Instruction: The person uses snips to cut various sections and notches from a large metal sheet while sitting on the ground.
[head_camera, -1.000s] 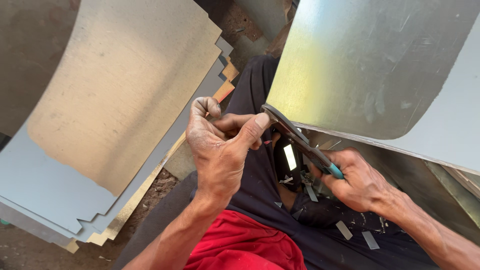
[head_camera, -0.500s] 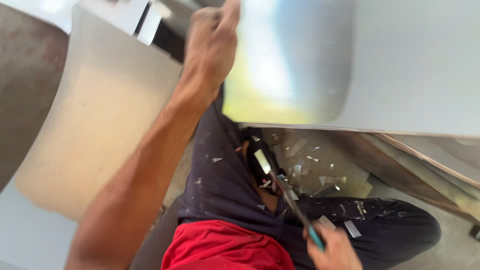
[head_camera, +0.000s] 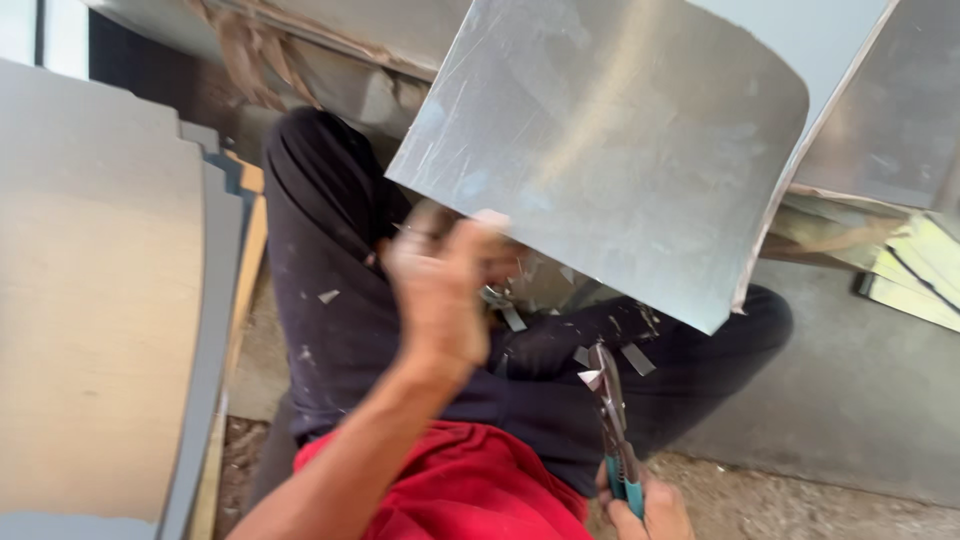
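Your left hand (head_camera: 445, 290) has its fingers clamped on the metal sheet's (head_camera: 610, 150) lower edge. Down low, your right hand (head_camera: 640, 510) grips the teal-handled snips (head_camera: 612, 425), fingers closed round the handles

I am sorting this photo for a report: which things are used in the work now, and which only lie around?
In use: left hand holding the metal sheet; right hand holding the tin snips.

Lying about: stacked cut sheets, metal offcuts on the lap.
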